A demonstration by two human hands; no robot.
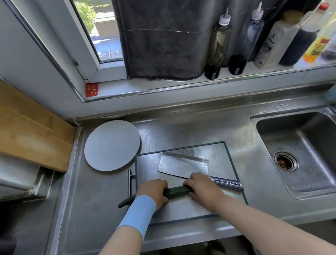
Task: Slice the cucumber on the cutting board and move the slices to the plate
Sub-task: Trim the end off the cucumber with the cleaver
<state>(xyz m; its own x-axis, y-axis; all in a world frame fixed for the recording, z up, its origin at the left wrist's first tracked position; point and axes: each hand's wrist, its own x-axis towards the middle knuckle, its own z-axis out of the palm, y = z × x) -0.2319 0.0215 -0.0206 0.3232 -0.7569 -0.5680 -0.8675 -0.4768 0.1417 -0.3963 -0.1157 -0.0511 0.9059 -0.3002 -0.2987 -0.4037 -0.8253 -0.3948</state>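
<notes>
The cucumber [177,191] lies whole across the near part of the steel cutting board [219,155], its left end jutting past the board's edge. The left hand [153,191] and right hand [203,187] each curl round it. The cleaver [183,163] lies flat at its 12 o'clock, unheld. The plate [111,145], at 10 o'clock, holds no slices, so slicing and moving both seem still to do.

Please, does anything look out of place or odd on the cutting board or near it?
Only small things. The cucumber sticks out past the left edge of the cutting board. The cleaver lies flat on the board, untouched. Brownish residue sits in the sink drain.
</notes>
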